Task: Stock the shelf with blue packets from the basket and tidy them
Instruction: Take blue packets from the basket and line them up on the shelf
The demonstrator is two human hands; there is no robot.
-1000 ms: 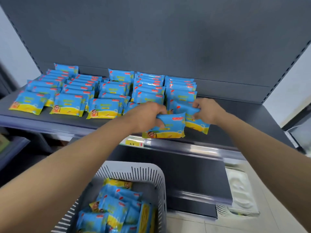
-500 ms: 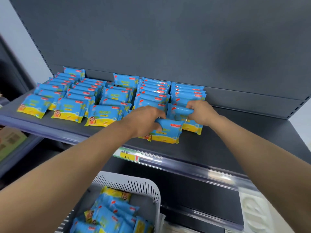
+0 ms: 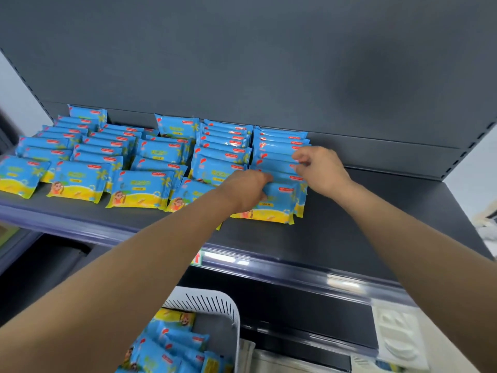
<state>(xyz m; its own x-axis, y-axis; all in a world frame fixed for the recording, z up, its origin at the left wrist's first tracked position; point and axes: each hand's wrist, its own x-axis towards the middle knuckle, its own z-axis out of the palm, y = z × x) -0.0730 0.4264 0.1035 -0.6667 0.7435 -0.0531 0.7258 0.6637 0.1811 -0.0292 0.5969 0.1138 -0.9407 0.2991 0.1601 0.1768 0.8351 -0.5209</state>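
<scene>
Well, starting at the far left of my feed, the dark grey metal shelf (image 3: 376,227) carries overlapping rows of flat blue-and-yellow plastic packets (image 3: 80,157). Each row runs from the grey back panel (image 3: 269,63) toward the front lip, and the front packets lie face up. Below the shelf, left of centre, I see the white slotted plastic basket (image 3: 215,305) with more of the same blue packets (image 3: 172,348) heaped inside it. Moving right, the left hand (image 3: 246,191) reaches over the shelf edge. Its fingers are curled onto the upper left corner of the front packet (image 3: 279,203) of the rightmost row (image 3: 277,146). That packet lies flat on the shelf, overlapping the ones behind it. Just beside it, the right hand (image 3: 321,168) sits a little farther back, with thumb and fingers closed on the right-hand ends of packets in that same row. The two hands are apart, with the row between them. Farther right and low down lies a white moulded plastic object (image 3: 398,335), too blurred for me to identify.
</scene>
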